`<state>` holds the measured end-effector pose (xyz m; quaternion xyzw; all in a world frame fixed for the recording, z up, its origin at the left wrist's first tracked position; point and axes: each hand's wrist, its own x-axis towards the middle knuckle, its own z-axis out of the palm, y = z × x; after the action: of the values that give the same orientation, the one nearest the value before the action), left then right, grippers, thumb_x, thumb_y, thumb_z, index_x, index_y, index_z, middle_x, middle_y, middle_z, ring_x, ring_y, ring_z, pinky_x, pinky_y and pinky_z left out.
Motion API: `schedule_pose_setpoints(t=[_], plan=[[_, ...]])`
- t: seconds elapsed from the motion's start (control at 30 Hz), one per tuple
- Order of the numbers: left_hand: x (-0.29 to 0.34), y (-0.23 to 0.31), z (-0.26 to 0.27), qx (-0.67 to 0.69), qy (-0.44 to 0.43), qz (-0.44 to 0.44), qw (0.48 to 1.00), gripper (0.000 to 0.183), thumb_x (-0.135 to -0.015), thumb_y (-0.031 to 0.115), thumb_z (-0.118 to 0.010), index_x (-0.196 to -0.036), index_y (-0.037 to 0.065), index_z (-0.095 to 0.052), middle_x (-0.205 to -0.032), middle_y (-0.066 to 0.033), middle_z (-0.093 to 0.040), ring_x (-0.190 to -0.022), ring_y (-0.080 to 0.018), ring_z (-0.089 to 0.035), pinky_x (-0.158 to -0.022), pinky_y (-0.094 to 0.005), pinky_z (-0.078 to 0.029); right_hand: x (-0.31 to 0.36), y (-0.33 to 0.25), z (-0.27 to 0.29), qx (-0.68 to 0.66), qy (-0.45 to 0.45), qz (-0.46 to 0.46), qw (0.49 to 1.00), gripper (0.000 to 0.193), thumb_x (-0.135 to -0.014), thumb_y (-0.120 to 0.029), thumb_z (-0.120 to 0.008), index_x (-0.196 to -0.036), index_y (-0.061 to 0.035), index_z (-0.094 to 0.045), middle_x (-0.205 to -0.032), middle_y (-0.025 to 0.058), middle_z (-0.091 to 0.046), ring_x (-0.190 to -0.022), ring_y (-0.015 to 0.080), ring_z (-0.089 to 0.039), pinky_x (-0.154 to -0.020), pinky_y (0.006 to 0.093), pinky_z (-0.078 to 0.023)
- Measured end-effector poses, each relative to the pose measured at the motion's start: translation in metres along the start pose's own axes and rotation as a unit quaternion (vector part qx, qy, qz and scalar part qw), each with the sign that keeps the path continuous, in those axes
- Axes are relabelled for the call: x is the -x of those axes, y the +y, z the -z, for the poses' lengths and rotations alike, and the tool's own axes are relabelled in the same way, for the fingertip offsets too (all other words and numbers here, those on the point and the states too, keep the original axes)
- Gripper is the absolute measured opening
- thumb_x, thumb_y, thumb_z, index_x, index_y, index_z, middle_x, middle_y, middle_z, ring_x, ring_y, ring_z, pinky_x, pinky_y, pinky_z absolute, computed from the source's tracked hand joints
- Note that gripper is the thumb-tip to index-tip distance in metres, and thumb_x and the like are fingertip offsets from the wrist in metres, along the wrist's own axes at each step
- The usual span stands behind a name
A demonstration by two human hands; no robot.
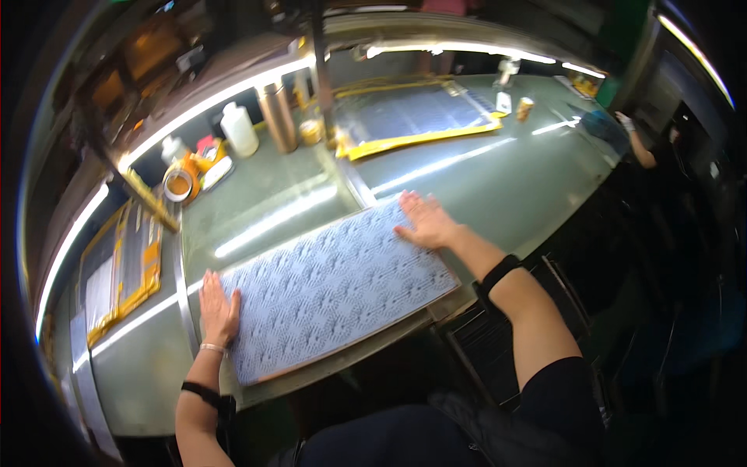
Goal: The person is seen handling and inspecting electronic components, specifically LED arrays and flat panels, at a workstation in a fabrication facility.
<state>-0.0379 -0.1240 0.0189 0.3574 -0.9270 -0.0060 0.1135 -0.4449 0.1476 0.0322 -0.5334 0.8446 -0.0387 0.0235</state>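
A light blue rectangular panel with a raised, repeating flower-like pattern lies flat on the green table, close to its front edge. A thin pinkish-brown layer shows along the panel's near edge. My left hand rests at the panel's left end, fingers stretched out and pointing away from me. On the far right part of the panel lies my right hand, flat with its fingers spread and the thumb apart. Neither hand grips anything.
Along the back stand a white plastic bottle, a brown metal flask and an orange tape roll. Yellow-taped clear sheets lie behind; another taped sheet is at left. A co-worker's arm shows at far right.
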Motion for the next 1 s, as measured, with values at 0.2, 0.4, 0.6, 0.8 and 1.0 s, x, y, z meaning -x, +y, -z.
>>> schedule_pose_setpoints(t=[0.2,0.4,0.6,0.8,1.0], plan=[[0.008,-0.029,-0.018,-0.009,-0.051,0.028,0.998,0.065,-0.090,0.042,-0.031,-0.133,-0.006,-0.020,-0.142,-0.0216,-0.014,-0.133,-0.0319,-0.011,-0.107,-0.0410,-0.007,-0.006,-0.033,0.000,0.089,-0.042,-0.035,0.995,0.079,-0.084,-0.062,-0.022,-0.135,-0.0008,-0.022,-0.141,0.0179,-0.020,-0.131,0.0289,-0.019,-0.106,0.0487,-0.011],[0.085,-0.092,-0.034,-0.086,-0.030,-0.049,0.995,0.057,-0.089,0.032,-0.040,-0.131,-0.005,-0.028,-0.135,-0.0259,-0.027,-0.118,-0.0353,-0.037,-0.098,-0.0424,-0.029,0.086,-0.045,0.019,-0.023,0.081,0.009,0.996,0.077,-0.087,-0.059,-0.017,-0.136,-0.0009,-0.019,-0.143,0.0169,-0.016,-0.133,0.0283,-0.014,-0.106,0.0490,-0.006],[0.177,0.029,0.066,-0.050,-0.163,-0.040,0.984,0.063,-0.091,0.039,-0.036,-0.130,-0.010,-0.027,-0.135,-0.0285,-0.026,-0.127,-0.0390,-0.024,-0.105,-0.0428,-0.021,0.141,-0.037,-0.018,0.037,0.075,0.029,0.996,0.076,-0.087,-0.060,-0.016,-0.136,-0.0016,-0.019,-0.144,0.0145,-0.014,-0.134,0.0269,-0.010,-0.107,0.0481,-0.004],[0.201,0.039,0.058,-0.004,-0.094,-0.005,0.996,0.064,-0.086,0.045,-0.043,-0.128,-0.003,-0.036,-0.123,-0.0262,-0.042,-0.115,-0.0401,-0.037,-0.099,-0.0451,-0.028,0.135,-0.035,-0.018,0.006,0.052,0.011,0.999,0.074,-0.087,-0.059,-0.016,-0.137,-0.0038,-0.021,-0.145,0.0111,-0.014,-0.134,0.0261,-0.008,-0.107,0.0479,-0.002],[0.235,0.037,0.058,0.019,0.025,-0.033,0.999,0.036,-0.081,0.031,-0.058,-0.104,0.004,-0.061,-0.100,-0.0163,-0.059,-0.091,-0.0352,-0.054,-0.083,-0.0432,-0.042,0.138,-0.036,-0.021,0.023,0.072,0.034,0.997,0.072,-0.088,-0.058,-0.019,-0.136,-0.0043,-0.023,-0.144,0.0118,-0.017,-0.134,0.0268,-0.011,-0.107,0.0476,-0.004]])
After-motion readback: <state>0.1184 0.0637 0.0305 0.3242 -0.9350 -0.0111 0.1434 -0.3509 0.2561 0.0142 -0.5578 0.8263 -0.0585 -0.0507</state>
